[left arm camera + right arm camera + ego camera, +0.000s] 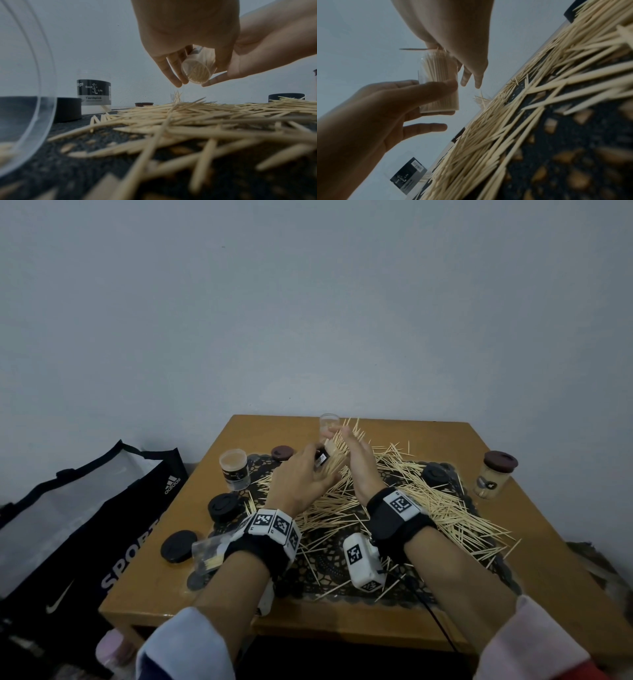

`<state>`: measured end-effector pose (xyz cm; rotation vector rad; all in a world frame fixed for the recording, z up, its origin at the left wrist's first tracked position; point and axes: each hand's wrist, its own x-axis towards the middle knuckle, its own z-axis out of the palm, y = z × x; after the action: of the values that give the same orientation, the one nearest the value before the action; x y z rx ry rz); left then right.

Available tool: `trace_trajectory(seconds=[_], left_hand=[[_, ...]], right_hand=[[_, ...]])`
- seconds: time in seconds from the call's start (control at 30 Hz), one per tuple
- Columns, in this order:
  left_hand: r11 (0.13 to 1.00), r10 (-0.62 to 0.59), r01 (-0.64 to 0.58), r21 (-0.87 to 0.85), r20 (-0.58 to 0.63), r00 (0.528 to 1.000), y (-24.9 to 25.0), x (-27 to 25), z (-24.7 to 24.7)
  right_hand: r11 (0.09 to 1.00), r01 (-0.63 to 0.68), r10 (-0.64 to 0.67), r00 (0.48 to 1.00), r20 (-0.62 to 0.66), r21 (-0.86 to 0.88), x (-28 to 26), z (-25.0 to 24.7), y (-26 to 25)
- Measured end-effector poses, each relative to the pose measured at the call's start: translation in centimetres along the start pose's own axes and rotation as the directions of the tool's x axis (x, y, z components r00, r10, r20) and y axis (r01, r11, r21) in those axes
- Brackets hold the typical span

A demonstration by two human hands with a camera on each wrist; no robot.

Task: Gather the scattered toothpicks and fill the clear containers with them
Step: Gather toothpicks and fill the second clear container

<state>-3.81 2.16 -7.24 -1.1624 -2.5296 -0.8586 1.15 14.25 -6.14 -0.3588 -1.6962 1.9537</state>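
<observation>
Fingers of the left hand point(301, 477) curl round a nearly full clear container point(439, 83) above the bench point(534, 559) while the right hand point(356, 460) pinches a bundle of toothpicks point(342, 446) into its mouth, so next they likely need aligning and pushing down.

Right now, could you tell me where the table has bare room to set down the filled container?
Bare wood shows along the near edge of the table, in front of the lace mat, and at the far right corner behind the lidded jar. The middle is crowded with scattered toothpicks.
</observation>
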Motion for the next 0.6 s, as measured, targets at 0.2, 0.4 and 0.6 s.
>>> trace_trajectory(seconds=[0.2, 0.4, 0.6], left_hand=[[1.0, 0.011, -0.012, -0.011, -0.004, 1.0, -0.04, 0.03, -0.06], [1.0, 0.024, -0.024, 0.013, 0.01, 1.0, -0.02, -0.07, -0.03], [0.999, 0.043, -0.043, 0.005, -0.004, 0.999, 0.16, -0.09, -0.2]], right_hand=[[0.997, -0.017, 0.015, 0.999, 0.035, 0.073, -0.08, -0.5, -0.6], [0.996, -0.008, 0.01, 1.0, -0.017, 0.086, 0.28, -0.95, -0.76], [1.0, 0.013, -0.013, 1.0, 0.023, -0.003, -0.15, -0.96, -0.65]])
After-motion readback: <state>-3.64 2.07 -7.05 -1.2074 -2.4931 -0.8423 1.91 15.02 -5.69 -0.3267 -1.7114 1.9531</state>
